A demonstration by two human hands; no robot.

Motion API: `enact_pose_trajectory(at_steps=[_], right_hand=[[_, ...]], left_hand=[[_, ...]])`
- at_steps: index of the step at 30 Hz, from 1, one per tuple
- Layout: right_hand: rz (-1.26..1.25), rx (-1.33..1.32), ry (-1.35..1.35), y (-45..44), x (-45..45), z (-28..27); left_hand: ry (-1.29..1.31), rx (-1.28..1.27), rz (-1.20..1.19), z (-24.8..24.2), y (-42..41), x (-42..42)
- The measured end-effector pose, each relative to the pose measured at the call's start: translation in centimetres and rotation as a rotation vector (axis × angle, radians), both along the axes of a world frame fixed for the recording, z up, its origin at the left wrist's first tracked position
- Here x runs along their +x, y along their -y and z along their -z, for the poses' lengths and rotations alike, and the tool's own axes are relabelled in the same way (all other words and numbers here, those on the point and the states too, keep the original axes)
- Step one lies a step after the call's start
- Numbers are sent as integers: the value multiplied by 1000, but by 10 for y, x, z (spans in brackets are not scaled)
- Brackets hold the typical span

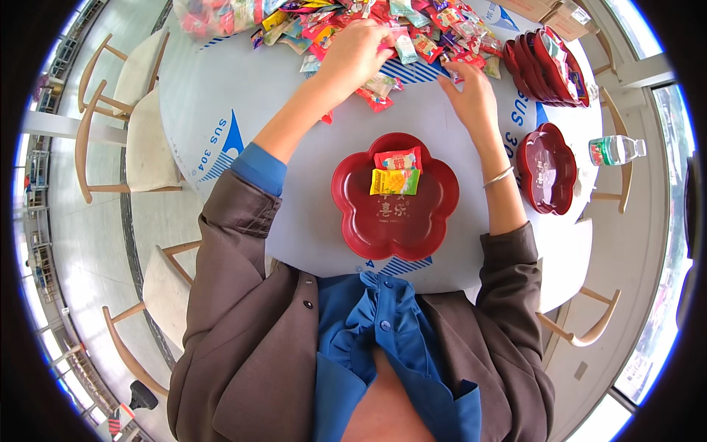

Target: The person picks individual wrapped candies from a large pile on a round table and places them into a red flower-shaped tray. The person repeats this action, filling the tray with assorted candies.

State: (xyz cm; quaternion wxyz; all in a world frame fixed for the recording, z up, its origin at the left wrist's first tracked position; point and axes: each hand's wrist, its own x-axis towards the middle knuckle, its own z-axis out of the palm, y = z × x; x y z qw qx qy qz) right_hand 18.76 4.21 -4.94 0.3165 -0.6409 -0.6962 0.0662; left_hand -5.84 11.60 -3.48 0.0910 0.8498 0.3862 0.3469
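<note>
A dark red flower-shaped tray lies before me, holding a red wrapped candy and a yellow-and-green wrapped candy. My left hand reaches into the heap of wrapped candies at the table's far side. Its fingers are bent at a pink packet, and whether they grip it cannot be made out. At the heap's near right edge is my right hand, thumb and fingers apart, fingertips close to a red packet. A few packets lie below my left hand.
On the right, nested red trays stand tilted, with candies in the front one. Nearer are another red tray and a plastic bottle lying on its side. A bag of candies and cardboard boxes are at the back; chairs surround the table.
</note>
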Motion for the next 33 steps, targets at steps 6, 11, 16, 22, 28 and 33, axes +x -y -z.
enact_pose_trajectory(at_steps=[6,11,16,22,28,33], right_hand=[[167,3,75,-42,-4,16],[187,-6,39,-48,-16,25],[214,74,2,-49,-17,32],[218,106,-45,-46,-19,28],[132,126,-308,-26,-10,-2],[-32,135,-400,21,-8,-42]], left_hand=[[-60,116,28,17,-47,48],[-307,59,-80,29,-64,68],[-268,39,-99,40,-65,76],[-54,46,-89,38,-63,73],[135,-27,70,7,-42,45],[173,-114,93,-36,21,17]])
